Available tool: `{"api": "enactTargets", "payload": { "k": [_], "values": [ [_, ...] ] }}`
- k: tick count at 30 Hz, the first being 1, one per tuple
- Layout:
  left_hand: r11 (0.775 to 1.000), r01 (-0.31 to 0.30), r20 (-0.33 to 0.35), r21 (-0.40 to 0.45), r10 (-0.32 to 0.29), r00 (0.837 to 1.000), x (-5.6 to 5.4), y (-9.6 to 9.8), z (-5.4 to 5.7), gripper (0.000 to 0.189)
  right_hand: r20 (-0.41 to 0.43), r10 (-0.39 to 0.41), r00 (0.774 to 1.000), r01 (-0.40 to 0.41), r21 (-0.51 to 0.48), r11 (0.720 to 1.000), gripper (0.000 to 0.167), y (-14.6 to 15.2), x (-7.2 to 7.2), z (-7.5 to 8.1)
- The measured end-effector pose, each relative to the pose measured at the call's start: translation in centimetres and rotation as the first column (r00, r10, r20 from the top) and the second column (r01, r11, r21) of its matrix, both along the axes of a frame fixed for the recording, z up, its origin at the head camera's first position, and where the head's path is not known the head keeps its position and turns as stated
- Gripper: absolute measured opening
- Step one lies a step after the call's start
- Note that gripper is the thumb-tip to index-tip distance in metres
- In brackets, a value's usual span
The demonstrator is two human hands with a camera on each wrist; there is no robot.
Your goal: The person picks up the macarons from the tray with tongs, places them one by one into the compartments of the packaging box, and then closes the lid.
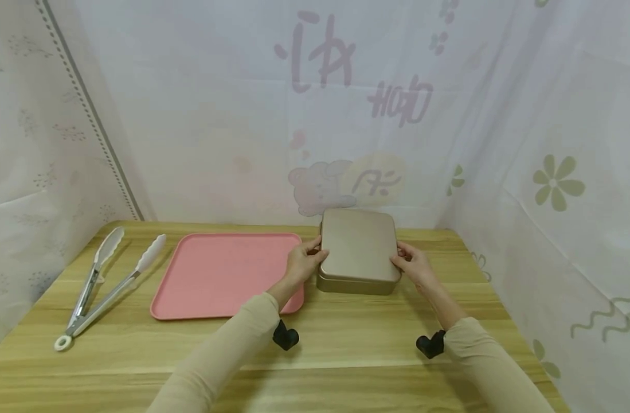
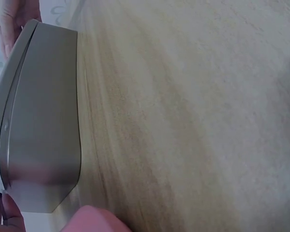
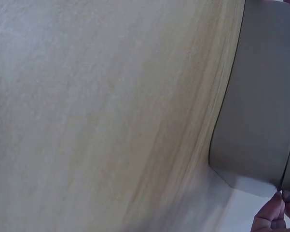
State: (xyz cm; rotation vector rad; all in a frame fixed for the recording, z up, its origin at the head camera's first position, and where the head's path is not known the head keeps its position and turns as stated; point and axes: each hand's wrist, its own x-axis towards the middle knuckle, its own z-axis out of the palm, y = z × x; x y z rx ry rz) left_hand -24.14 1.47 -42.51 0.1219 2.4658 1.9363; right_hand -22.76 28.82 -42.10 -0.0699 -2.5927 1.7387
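Note:
A gold-toned metal tin [image 1: 356,286] stands on the wooden table, its square lid [image 1: 359,244] sitting slightly tilted on top. My left hand [image 1: 301,265] grips the lid's left edge, thumb on the upper face. On the opposite edge, my right hand [image 1: 417,268] pinches the lid in the same manner. In the left wrist view, a narrow gap shows between the lid and the tin's body [image 2: 43,106], widest near the left fingers [image 2: 12,215]. The right wrist view has the right fingertips [image 3: 270,212] at the seam by the tin's corner. The tin's inside is hidden.
Left of the tin lies a pink rectangular tray [image 1: 227,275], partly behind my left hand and forearm. Farther left, metal tongs [image 1: 105,301] with pale tips lie spread on the table [image 1: 345,378]. Printed curtains [image 1: 216,115] hang behind and at both sides.

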Motion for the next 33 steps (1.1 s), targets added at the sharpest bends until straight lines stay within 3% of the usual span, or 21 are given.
{"api": "enactTargets", "payload": {
  "k": [17, 33],
  "values": [
    [0.999, -0.015, 0.015, -0.030, 0.015, 1.000, 0.1, 0.2, -0.8, 0.047, 0.019, 0.035, 0.999, -0.036, 0.047, 0.998, 0.049, -0.1, -0.3, -0.7],
    [0.999, -0.020, 0.022, -0.039, 0.020, 1.000, 0.0, 0.4, -1.5, 0.047, 0.007, 0.034, 0.999, -0.034, 0.002, 0.999, 0.049, -0.3, -0.2, -1.2]
  ]
}}
